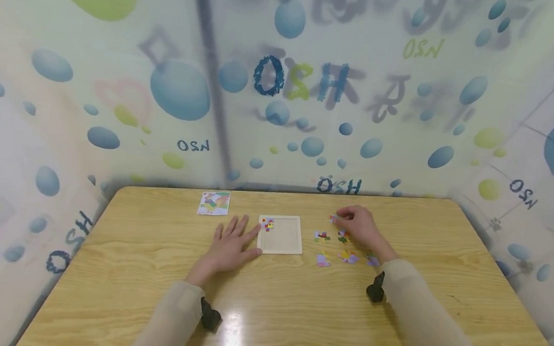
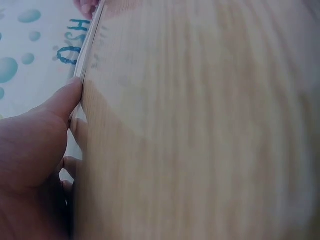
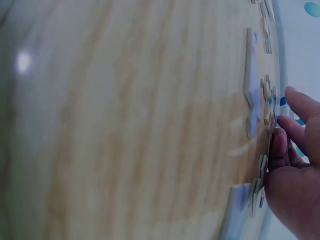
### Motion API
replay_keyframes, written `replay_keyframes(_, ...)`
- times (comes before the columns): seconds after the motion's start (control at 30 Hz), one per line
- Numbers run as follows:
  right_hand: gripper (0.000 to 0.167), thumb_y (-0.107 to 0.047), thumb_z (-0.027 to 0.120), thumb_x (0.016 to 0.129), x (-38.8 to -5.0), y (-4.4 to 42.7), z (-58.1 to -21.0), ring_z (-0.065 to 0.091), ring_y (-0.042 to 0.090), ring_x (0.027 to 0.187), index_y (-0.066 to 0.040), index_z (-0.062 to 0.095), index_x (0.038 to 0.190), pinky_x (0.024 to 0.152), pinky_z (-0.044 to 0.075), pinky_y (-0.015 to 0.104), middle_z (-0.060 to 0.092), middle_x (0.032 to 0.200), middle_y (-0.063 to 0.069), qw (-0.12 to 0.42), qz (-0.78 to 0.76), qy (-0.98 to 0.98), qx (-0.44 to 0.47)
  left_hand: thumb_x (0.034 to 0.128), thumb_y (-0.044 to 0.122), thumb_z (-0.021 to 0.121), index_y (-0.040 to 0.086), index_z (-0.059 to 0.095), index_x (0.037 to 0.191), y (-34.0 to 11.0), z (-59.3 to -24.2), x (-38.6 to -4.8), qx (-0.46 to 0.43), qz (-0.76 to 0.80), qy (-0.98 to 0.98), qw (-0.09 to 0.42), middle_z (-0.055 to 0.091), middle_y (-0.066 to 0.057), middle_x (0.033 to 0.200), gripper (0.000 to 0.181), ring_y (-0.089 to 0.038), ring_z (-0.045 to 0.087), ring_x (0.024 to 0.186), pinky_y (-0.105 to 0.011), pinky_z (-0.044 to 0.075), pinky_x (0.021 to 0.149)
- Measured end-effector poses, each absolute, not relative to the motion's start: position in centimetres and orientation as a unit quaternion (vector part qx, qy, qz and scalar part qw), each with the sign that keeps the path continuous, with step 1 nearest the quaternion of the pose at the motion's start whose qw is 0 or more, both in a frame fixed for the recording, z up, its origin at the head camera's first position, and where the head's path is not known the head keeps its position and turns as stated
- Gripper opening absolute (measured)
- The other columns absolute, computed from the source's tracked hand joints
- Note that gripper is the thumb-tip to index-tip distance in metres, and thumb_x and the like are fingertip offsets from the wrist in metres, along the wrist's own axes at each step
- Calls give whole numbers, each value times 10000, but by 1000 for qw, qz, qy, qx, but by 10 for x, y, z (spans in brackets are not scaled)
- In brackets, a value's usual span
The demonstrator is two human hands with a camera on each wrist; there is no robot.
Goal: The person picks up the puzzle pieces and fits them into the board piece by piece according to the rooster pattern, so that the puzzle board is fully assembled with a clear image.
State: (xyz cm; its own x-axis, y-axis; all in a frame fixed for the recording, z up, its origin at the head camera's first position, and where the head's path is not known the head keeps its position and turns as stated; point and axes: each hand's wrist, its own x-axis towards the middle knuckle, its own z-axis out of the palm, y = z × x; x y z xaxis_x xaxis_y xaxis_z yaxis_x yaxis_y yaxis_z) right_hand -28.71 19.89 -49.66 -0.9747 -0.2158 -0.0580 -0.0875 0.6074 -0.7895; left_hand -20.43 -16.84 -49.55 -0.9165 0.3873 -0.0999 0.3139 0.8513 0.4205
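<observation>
My left hand lies palm down with fingers spread, the thumb and index finger touching the left side of a square white puzzle tray. One colourful puzzle piece sits in the tray's top left corner. Beyond the loose pieces, my right hand pinches a small puzzle piece at the table, partly hidden by the fingertips. In the right wrist view the fingers of the right hand are bent low beside several pieces, among them a lilac-faced one.
Loose puzzle pieces lie in rough rows right of the tray, some partly beneath the right hand. A square picture card lies at the back left. The wooden table meets a patterned backdrop behind.
</observation>
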Motion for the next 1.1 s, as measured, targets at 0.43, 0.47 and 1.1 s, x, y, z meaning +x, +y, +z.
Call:
replay_keyframes(0.43, 316, -122, 690, 985, -290, 195, -498, 588, 330, 1009, 67, 670, 1237, 832, 525, 446, 577, 1187, 229, 59, -404, 907, -106, 1044, 494, 537, 186, 344, 1617, -169, -494, -203, 176, 205, 958, 94, 88, -191, 1698, 679, -418, -20, 1553, -671, -49, 1172)
replay_keyframes(0.47, 312, -120, 692, 982, -291, 195, -498, 588, 326, 1002, 64, 668, 1232, 832, 523, 446, 583, 1178, 225, 60, -401, 908, -108, 1044, 498, 534, 190, 340, 1618, -169, -494, -203, 176, 204, 958, 95, 85, -189, 1699, 680, -415, -22, 1554, -669, -49, 1173)
replay_keyframes(1.1, 174, -79, 682, 976, -296, 189, -483, 613, 271, 918, 8, 694, 1126, 798, 516, 413, 678, 1032, 130, 77, -392, 906, -138, 1043, 506, 531, 194, 336, 1620, -168, -496, -205, 177, 201, 959, 94, 81, -181, 1701, 684, -414, -27, 1554, -672, -49, 1172)
